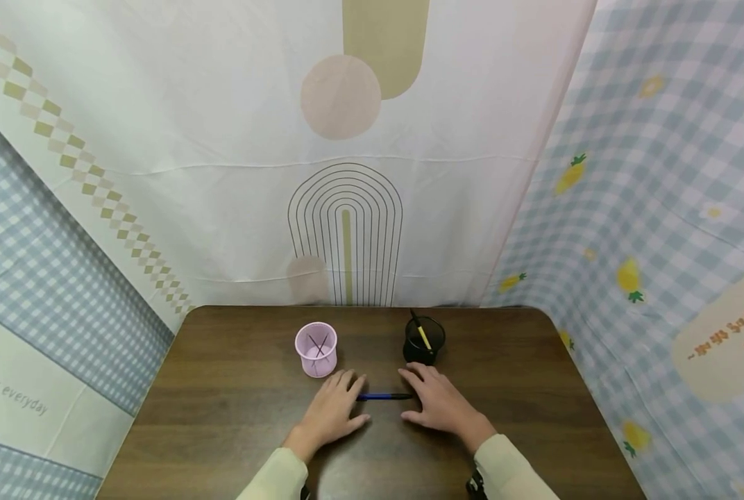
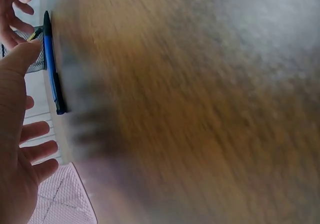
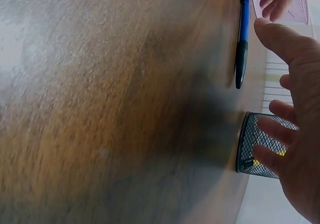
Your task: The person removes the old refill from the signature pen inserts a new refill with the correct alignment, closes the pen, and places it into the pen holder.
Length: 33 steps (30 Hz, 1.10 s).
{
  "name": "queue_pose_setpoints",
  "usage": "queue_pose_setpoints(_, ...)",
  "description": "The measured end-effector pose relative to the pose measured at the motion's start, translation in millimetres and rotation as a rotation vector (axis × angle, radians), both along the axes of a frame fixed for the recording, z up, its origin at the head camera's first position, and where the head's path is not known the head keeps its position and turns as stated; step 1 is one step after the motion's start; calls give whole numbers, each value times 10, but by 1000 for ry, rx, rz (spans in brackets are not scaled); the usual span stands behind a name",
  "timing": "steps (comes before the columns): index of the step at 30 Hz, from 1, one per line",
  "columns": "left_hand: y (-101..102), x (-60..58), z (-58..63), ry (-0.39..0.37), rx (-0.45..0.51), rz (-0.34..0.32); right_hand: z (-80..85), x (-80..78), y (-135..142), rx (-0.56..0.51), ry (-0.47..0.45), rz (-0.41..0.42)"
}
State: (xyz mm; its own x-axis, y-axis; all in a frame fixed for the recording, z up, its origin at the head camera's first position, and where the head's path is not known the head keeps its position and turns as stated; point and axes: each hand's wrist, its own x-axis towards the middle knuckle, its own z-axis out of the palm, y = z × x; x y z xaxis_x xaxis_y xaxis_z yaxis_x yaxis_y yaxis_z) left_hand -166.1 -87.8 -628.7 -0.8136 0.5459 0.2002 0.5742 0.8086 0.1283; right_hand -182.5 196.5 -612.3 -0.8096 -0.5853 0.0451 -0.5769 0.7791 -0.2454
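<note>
A blue pen [image 1: 382,396] with black ends lies crosswise on the brown table between the two hands. To its left, my left hand [image 1: 332,408] has its fingers spread and relaxed, with the fingertips near the pen's end in the head view. On the other side is my right hand [image 1: 439,401], also loosely spread and holding nothing. Both wrist views show a gap between thumb and fingers, with the pen [image 2: 49,58] apart from the left palm. The right thumb [image 3: 280,38] overlaps none of the pen [image 3: 243,31] in the right wrist view.
A pink mesh cup [image 1: 318,369] stands beyond the left hand, with crossed dark lines showing inside. Behind the right hand is a black mesh cup [image 1: 412,353] holding a yellow and black pen [image 1: 422,335]. Patterned cloth [image 1: 247,229] hangs along the table's back and sides.
</note>
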Motion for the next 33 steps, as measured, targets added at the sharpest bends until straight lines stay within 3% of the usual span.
queue_pose_setpoints(17, 156, -80, -76, 12, -33, -22, -47, -44, -101, 37, -3, 27)
queue_pose_setpoints(26, 169, -80, -138, 84, -41, -32, -65, -56, -152, 41, 5, 30)
queue_pose_setpoints(33, 185, -63, -120, 152, -27, -50, -91, -74, -195, 54, -11, 28)
